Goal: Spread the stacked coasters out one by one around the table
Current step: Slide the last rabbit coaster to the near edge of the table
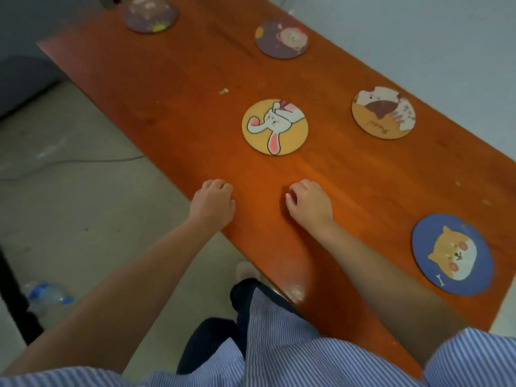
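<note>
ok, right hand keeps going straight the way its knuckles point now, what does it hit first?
Probably the rabbit coaster. The right hand rests curled on the table, pointing up-table and slightly left; bare wood lies between them. It might just pass the coaster's right edge, and the cat coaster sits well off that line.

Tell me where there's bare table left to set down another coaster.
The widest bare patch runs along the table's left side, between the purple coaster and the left hand. Another lies between the right hand, the cat coaster and the dog coaster. The right edge is the most crowded.
</note>
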